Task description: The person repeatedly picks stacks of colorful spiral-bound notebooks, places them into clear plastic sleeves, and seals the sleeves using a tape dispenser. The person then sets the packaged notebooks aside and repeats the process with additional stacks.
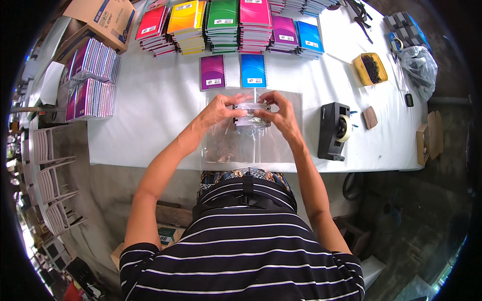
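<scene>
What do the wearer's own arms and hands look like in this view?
The left hand and right hand are ungloved, and neither wrist shows a watch or band. Both forearms are bare. The short sleeves are black with thin white stripes, matching the shirt. Any rings would be too small to make out.

We see a small, pale stack [244,122] with dark edging, compact and blocky, held over clear plastic film [273,148]; its finer details are too small to tell. Glossy and creased in places, the transparent film lies spread beneath, reaching the near edge of the white surface [150,125].
</scene>
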Tool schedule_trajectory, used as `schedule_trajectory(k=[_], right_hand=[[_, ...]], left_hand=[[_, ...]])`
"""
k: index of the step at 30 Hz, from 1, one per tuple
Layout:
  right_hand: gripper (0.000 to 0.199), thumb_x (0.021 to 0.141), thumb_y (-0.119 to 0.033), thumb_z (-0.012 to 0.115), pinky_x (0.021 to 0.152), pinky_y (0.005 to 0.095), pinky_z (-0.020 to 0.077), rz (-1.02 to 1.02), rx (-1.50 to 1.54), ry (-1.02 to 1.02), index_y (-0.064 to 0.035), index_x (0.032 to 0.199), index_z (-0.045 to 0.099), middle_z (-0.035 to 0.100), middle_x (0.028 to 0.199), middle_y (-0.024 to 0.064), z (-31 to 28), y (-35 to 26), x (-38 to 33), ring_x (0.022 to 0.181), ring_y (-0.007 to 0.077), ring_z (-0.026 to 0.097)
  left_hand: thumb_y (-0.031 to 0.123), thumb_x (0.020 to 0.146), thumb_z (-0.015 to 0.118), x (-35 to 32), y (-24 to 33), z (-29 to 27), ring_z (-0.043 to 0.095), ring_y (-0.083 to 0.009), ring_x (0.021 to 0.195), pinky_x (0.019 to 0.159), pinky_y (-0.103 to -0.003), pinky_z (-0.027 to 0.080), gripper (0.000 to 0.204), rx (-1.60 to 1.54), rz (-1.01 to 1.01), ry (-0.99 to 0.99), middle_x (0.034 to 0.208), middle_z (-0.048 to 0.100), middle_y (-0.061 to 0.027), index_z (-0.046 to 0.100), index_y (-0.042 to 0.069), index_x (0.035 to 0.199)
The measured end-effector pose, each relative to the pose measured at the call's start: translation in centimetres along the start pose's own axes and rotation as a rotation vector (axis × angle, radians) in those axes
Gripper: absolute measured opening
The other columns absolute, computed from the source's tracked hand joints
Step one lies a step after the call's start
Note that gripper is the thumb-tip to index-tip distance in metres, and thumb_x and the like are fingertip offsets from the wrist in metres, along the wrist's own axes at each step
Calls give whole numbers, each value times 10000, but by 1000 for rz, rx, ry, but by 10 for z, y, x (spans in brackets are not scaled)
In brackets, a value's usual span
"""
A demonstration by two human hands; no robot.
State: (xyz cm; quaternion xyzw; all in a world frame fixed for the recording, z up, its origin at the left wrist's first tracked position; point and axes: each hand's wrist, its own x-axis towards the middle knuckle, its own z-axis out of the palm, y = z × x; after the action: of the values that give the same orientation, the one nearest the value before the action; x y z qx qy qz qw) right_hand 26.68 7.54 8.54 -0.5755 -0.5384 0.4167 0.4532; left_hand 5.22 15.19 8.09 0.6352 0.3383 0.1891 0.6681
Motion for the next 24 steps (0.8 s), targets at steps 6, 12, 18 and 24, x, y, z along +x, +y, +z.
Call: schedule_trajectory(k=[6,12,18,24], right_hand=[[180,639,-14,780,731,274,394,225,253,-131,-46,815,763,530,821,3,-5,-2,6,795,132,488],[192,657,21,705,808,325,438,93,150,-125,-96,790,777,573,915,30,3,-12,1,892,169,543],[328,694,81,605,952,372,420,-237,-420,-143,-131,873,780,612,1182,33,1,-14,-12,1122,219,518],[233,776,-26,676,977,381,428,-27,-350,248,-119,968,768,609,1237,102,-116,-23,-93,1138,249,547]], left_hand=[[170,771,768,15,-2,-15,458,-208,1331,1119,-362,296,399,-173,-79,-265,1312,600,-133,689,2,1124],[296,773,771,4,13,-17,326,-280,1412,1162,-536,212,509,592,121,-269,1441,486,-68,646,146,1244],[342,755,764,-33,36,12,165,-318,1466,1141,-638,181,633,1311,420,-62,1494,408,81,552,279,1348],[273,745,759,-46,26,22,222,-294,1457,1176,-575,143,694,1459,511,0,1467,437,140,505,265,1391]])
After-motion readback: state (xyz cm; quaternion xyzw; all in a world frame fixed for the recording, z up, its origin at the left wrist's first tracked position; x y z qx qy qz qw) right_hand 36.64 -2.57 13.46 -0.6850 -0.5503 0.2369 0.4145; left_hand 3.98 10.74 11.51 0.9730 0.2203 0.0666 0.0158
